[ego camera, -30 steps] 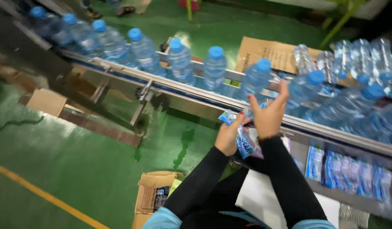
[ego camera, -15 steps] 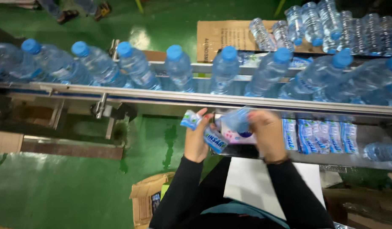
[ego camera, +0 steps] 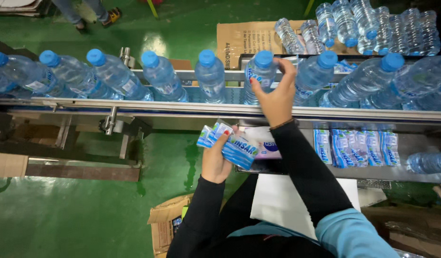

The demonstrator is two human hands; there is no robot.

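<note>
My left hand [ego camera: 216, 160] grips a fanned stack of blue and white sleeve labels [ego camera: 230, 143] just below the conveyor rail [ego camera: 158, 107]. Over the rail, my right hand [ego camera: 275, 93] has its fingers closed around a clear water bottle with a blue cap [ego camera: 259, 76], pressing a label against its side. Other blue-capped bottles [ego camera: 160, 79] stand in a single row on the belt to both sides. More label stacks [ego camera: 354, 148] lie on the metal shelf [ego camera: 421, 174] under the rail at the right.
Cardboard sheet [ego camera: 239, 40] and several loose bottles [ego camera: 368, 21] lie beyond the conveyor. An open carton [ego camera: 165, 227] sits on the green floor by my legs. Another person's feet [ego camera: 94, 16] stand at the top left. One bottle [ego camera: 428, 162] lies on the shelf.
My right hand has risen from the label stack at my left hand to the bottle on the belt. My left hand keeps the labels. The view has shifted slightly.
</note>
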